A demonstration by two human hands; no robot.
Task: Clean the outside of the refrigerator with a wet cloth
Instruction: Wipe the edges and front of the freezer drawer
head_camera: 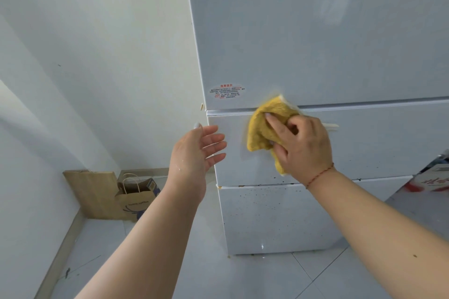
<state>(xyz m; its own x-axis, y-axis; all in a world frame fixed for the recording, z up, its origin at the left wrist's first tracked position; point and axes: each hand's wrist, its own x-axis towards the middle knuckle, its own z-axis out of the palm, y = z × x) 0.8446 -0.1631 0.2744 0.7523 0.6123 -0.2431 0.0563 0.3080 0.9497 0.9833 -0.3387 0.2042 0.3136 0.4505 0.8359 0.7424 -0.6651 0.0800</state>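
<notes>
Both hands are raised at the refrigerator: the right hand grips a bunched yellow cloth against the middle door, just below the seam under the upper door, while the left hand hovers with fingers spread beside the fridge's left edge. A paper bag stands on the floor by the wall.

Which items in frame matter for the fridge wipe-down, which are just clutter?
In play: refrigerator, yellow cloth, right hand gripping it, left hand open beside.
Clutter: paper bag, wooden board, red-and-white box.
</notes>
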